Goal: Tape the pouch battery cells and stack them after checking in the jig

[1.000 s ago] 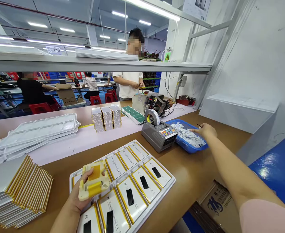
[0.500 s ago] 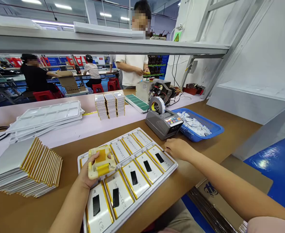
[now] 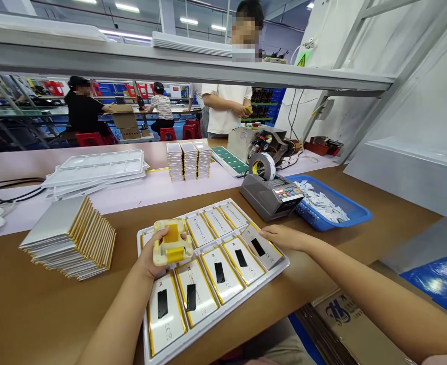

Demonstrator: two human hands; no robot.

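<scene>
A cream-coloured plastic jig [image 3: 173,242] with amber tape on it is in my left hand [image 3: 151,257], held over the left part of a white tray [image 3: 254,292]. Flat silver pouch batteries with yellow edges lie in two rows in this tray. Those in the front row carry black strips. My right hand [image 3: 284,236] pinches the upper edge of the rightmost front battery [image 3: 272,257], which looks slightly tilted in its slot. The fingertips under that edge are partly hidden.
Beyond the tray stand a grey tape dispenser [image 3: 271,196] and a blue basket [image 3: 354,213] of white scraps. Battery stacks [image 3: 71,241] stand left, with empty white trays [image 3: 97,170] behind. A shelf beam [image 3: 193,68] crosses above; a co-worker [image 3: 223,114] stands opposite.
My right hand has closed on the edge of the rightmost front battery, which now tilts and looks greyer. The view has shifted left; my left hand still holds the jig.
</scene>
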